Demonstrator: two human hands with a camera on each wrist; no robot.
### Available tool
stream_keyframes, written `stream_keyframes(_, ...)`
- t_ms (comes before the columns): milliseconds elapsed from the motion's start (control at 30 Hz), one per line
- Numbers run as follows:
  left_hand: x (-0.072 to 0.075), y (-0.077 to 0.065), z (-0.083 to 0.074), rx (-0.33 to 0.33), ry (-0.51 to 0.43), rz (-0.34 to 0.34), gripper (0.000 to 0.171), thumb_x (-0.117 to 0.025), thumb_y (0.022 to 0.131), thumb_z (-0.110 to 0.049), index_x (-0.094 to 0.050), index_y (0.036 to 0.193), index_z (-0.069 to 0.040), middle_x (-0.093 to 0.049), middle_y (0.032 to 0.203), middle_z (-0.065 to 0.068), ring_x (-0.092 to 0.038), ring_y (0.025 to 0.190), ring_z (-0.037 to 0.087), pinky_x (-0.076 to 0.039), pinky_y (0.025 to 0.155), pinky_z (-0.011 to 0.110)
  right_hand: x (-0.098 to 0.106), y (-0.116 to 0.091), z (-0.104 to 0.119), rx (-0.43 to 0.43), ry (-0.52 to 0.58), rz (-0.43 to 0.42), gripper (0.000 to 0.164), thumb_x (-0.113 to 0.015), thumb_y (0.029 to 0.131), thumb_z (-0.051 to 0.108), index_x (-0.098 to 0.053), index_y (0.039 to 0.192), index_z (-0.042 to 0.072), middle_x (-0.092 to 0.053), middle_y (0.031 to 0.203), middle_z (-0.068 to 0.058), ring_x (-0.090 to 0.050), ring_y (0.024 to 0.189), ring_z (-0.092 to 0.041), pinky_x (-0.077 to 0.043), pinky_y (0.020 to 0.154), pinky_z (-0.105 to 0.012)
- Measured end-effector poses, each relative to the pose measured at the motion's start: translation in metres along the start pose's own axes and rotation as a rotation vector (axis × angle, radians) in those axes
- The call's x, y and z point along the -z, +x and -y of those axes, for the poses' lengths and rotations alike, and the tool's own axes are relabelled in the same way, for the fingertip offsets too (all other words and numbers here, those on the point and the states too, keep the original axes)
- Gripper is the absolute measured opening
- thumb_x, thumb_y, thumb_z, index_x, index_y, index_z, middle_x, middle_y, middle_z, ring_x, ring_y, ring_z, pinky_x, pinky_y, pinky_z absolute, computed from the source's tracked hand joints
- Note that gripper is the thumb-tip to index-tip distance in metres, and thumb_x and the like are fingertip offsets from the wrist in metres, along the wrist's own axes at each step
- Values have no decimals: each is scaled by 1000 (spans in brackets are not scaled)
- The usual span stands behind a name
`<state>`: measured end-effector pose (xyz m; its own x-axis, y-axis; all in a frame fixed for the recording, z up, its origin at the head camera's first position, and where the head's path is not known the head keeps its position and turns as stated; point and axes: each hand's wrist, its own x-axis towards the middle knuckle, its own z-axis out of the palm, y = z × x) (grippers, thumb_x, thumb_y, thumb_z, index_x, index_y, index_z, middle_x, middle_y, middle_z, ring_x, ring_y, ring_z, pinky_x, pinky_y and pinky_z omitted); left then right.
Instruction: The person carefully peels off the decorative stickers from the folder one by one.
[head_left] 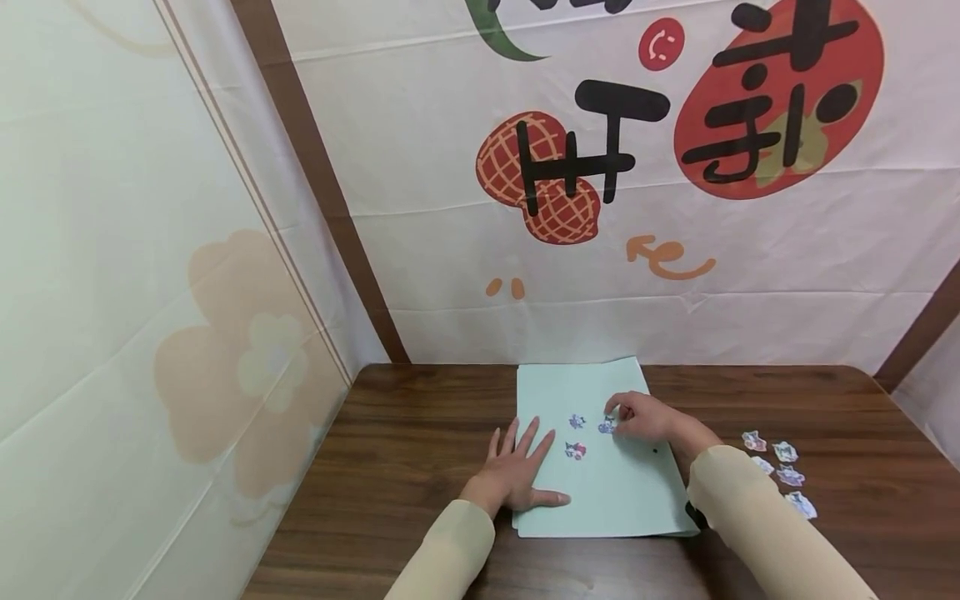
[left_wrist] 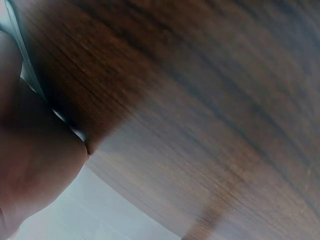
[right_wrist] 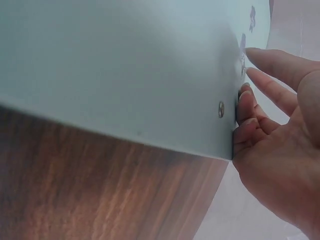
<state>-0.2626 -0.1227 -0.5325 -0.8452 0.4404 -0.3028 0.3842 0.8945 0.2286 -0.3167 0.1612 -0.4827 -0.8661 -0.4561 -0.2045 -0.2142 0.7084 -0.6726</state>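
Note:
On the table lies a pale green, sheet-like folder or pad [head_left: 600, 508] with a small round metal stud [right_wrist: 221, 109] near its right side. My left hand [head_left: 517, 475] rests on its left edge, palm down, fingers spread. Over the upper right part, my right hand [head_left: 643, 417] pinches a small purple cartoon sticker [head_left: 606, 427] at the surface, its other fingers curled against the sheet. Left of that are another purple sticker [head_left: 576, 422] and a red-and-purple sticker [head_left: 575, 451]. In the left wrist view only part of the left hand [left_wrist: 35, 155] shows.
Several loose cut-out stickers [head_left: 790, 476] lie on the brown wooden table [head_left: 420, 433] to the right, beside the right forearm. A printed white cloth [head_left: 435, 233] hangs behind the table, and another cloth [head_left: 97, 333] hangs on the left.

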Motion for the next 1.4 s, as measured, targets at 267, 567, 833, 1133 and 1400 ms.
stream_keyframes(267, 2, -3, -2, -1, 9, 3, 106, -54, 84, -84, -9, 166, -33, 8, 173, -1, 14, 157, 32, 7, 123, 59, 2, 0, 4, -26, 17, 24, 25, -68, 93, 4, -62, 117, 3, -52, 94, -9, -48, 87, -24, -38, 73, -36)
stream_keyframes(567, 1, -2, -1, 1, 11, 0, 107, -53, 84, -85, -10, 166, -33, 7, 173, 0, 13, 157, 33, 6, 123, 61, 3, 1, 10, -37, -2, 21, 29, -66, 96, 7, -60, 124, 2, -53, 93, -9, -49, 87, -24, -39, 74, -37)
stream_keyframes(833, -1, 0, 0, 11, 18, 0, 107, -53, 83, -86, -9, 166, -34, 8, 173, 0, 14, 157, 33, 6, 123, 61, -1, 8, 10, -11, -75, -10, 17, -67, 95, 7, -65, 112, 4, -55, 90, -7, -49, 83, -22, -39, 71, -35)
stream_keyframes(1133, 8, -10, -6, 9, 39, 18, 105, -52, 85, -84, -8, 166, -34, 8, 173, -1, 12, 158, 33, 3, 123, 60, -3, 10, 14, -75, -83, 13, 16, -66, 95, 8, -62, 110, 2, -57, 91, -7, -50, 81, -21, -39, 68, -33)
stream_keyframes(1400, 11, -11, -8, 15, 49, 12, 104, -52, 86, -83, -9, 166, -33, 6, 173, 0, 10, 158, 33, 2, 124, 60, 0, 13, 17, -112, -101, 25, 15, -65, 96, 9, -61, 109, 1, -60, 104, -11, -52, 90, -24, -43, 77, -36)
